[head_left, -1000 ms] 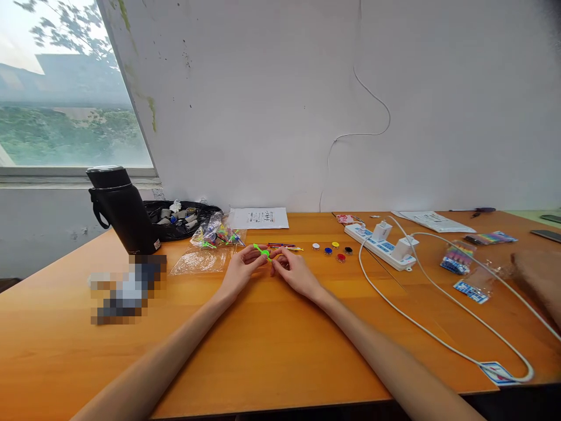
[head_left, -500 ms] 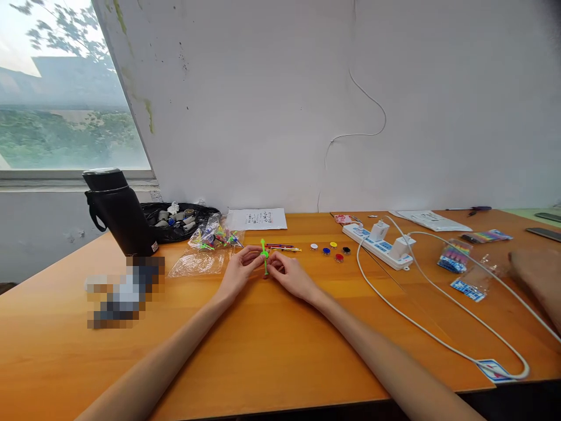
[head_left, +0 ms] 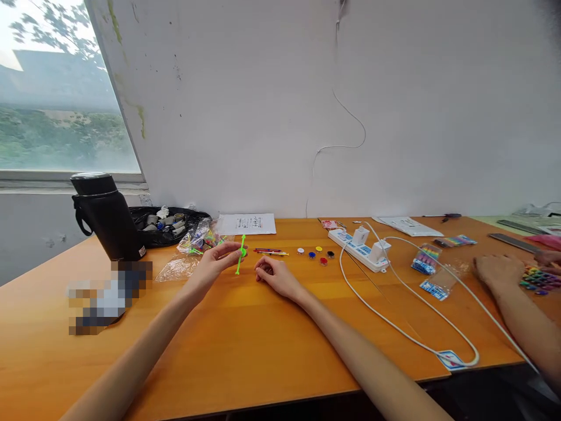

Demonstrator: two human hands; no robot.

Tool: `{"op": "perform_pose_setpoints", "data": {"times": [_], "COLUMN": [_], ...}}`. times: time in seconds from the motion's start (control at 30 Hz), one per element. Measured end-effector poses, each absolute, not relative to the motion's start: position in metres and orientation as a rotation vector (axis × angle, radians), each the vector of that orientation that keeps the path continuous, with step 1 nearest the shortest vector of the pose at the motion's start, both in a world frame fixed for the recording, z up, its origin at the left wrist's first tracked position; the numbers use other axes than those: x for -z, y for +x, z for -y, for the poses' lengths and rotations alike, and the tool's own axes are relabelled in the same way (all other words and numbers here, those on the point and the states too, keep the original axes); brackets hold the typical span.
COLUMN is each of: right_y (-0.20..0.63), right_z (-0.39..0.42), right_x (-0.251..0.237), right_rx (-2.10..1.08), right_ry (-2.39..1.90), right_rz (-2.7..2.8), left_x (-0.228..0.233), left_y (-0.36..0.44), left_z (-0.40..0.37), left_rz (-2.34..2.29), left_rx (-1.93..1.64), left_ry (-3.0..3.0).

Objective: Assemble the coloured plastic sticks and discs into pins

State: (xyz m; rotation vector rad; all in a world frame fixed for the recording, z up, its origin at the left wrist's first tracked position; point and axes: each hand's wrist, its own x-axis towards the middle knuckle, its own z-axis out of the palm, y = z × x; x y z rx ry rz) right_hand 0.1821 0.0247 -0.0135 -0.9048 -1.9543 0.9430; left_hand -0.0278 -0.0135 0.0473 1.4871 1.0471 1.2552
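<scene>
A thin bright-green plastic stick (head_left: 239, 264) with an arrow-like top and a small round piece near its middle stands nearly upright, pinched between the thumb and fingers of my left hand (head_left: 218, 259). Just right of it, apart from the stick, my right hand (head_left: 276, 276) is low over the table with its fingers curled in. Whatever those fingers may hold is hidden. Beyond the hands lie several thin coloured sticks (head_left: 270, 252). A clear plastic bag (head_left: 202, 241) with colourful pieces is behind my left hand. Small round pieces in white, blue, yellow, black and red (head_left: 323, 262) sit farther right.
A black flask (head_left: 107, 219) and a black bag of grey pieces (head_left: 169, 225) are at left. A white power strip (head_left: 359, 250) with plugs and looping cables occupies the right side. Another person's hand (head_left: 499, 272) is at far right, near colourful pieces and packets.
My hands have parted: the right has let go of the green stick, while the left has drawn it leftward. The view has turned right, bringing another person's hand further into sight.
</scene>
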Motion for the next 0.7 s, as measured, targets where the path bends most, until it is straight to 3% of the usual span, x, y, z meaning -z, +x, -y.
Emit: {"op": "perform_pose_setpoints", "data": {"times": [0.17, 0.37, 0.7], "right_y": [0.182, 0.181, 0.182], "right_z": [-0.025, -0.024, -0.024], "right_x": [0.015, 0.013, 0.014], "right_rx": [-0.926, -0.925, -0.910], "right_ry": [-0.899, -0.892, -0.891], "right_rz": [1.975, 1.982, 1.983], "left_x": [-0.063, -0.042, -0.012], "left_y": [-0.086, -0.155, -0.167], "left_z": [0.053, 0.082, 0.071], "left_rz": [-1.269, -1.623, -1.918], "left_rx": [-1.030, -0.910, -0.926], "left_ry": [1.597, 1.566, 1.765]}}
